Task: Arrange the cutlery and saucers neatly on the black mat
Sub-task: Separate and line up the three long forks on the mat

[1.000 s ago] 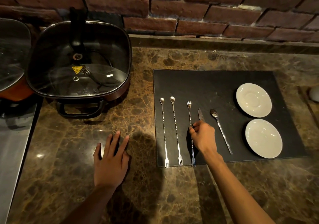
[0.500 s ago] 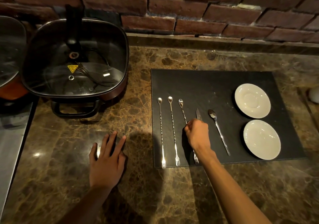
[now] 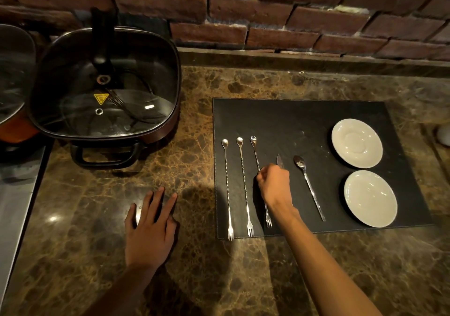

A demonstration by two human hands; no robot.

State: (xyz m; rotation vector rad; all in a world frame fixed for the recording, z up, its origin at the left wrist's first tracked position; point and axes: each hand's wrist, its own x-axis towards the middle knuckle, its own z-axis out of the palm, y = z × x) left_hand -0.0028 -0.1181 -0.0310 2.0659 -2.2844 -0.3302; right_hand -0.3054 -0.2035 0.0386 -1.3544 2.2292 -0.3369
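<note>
The brown marbled stone counter (image 3: 219, 279) carries everything, with a square dark electric pan under a glass lid (image 3: 104, 84) pushed to the far left, clear of the working area. To its right lies the rectangular black mat (image 3: 304, 120), set square to the counter edge as the base for the layout. Two round white saucers (image 3: 356, 142) sit one behind the other along the mat's right side, apart from the metalware, which reads as a deliberate column.

The left hand (image 3: 149, 228) lies flat and open on bare counter left of the mat, likely as a brace. The right hand (image 3: 275, 185) is curled closed, its fingertips pinching the third long twisted steel spoon-fork (image 3: 255, 152) at mid-shaft; that piece leans off the line of the two long twisted steel spoon-forks (image 3: 235, 186) to its left, so the pinch seems meant to swing it parallel. Just right of the hand a small steel knife (image 3: 280, 161) shows only its tip, then a short steel teaspoon (image 3: 308, 184) lies slightly slanted.
</note>
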